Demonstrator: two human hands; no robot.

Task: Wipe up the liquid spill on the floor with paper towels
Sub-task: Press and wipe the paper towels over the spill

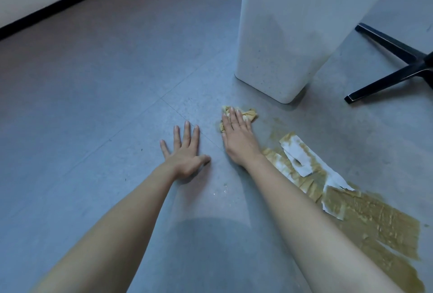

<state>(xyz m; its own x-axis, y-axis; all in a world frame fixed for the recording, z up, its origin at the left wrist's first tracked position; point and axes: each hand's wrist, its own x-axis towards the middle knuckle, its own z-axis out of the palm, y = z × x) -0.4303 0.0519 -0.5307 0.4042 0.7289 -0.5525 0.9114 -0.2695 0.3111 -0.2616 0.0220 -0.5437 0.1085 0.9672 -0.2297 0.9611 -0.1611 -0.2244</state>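
My right hand (236, 133) presses flat, fingers straight, on a crumpled yellow-brown soaked paper towel wad (249, 114) on the grey floor, just in front of the white bin. My left hand (185, 149) rests flat on the bare floor to its left, fingers spread, holding nothing. To the right of my right forearm lies a torn, partly white and partly stained paper towel sheet (302, 159). A wide yellow-brown liquid spill (375, 220) spreads from there toward the lower right corner, with soaked paper flat on it.
A tall white speckled bin (288, 34) stands just beyond the wad. Black chair legs (396, 67) spread at the right edge. A wall with a black skirting strip (58, 4) runs along the upper left. Small droplets (222, 190) glisten between my forearms.
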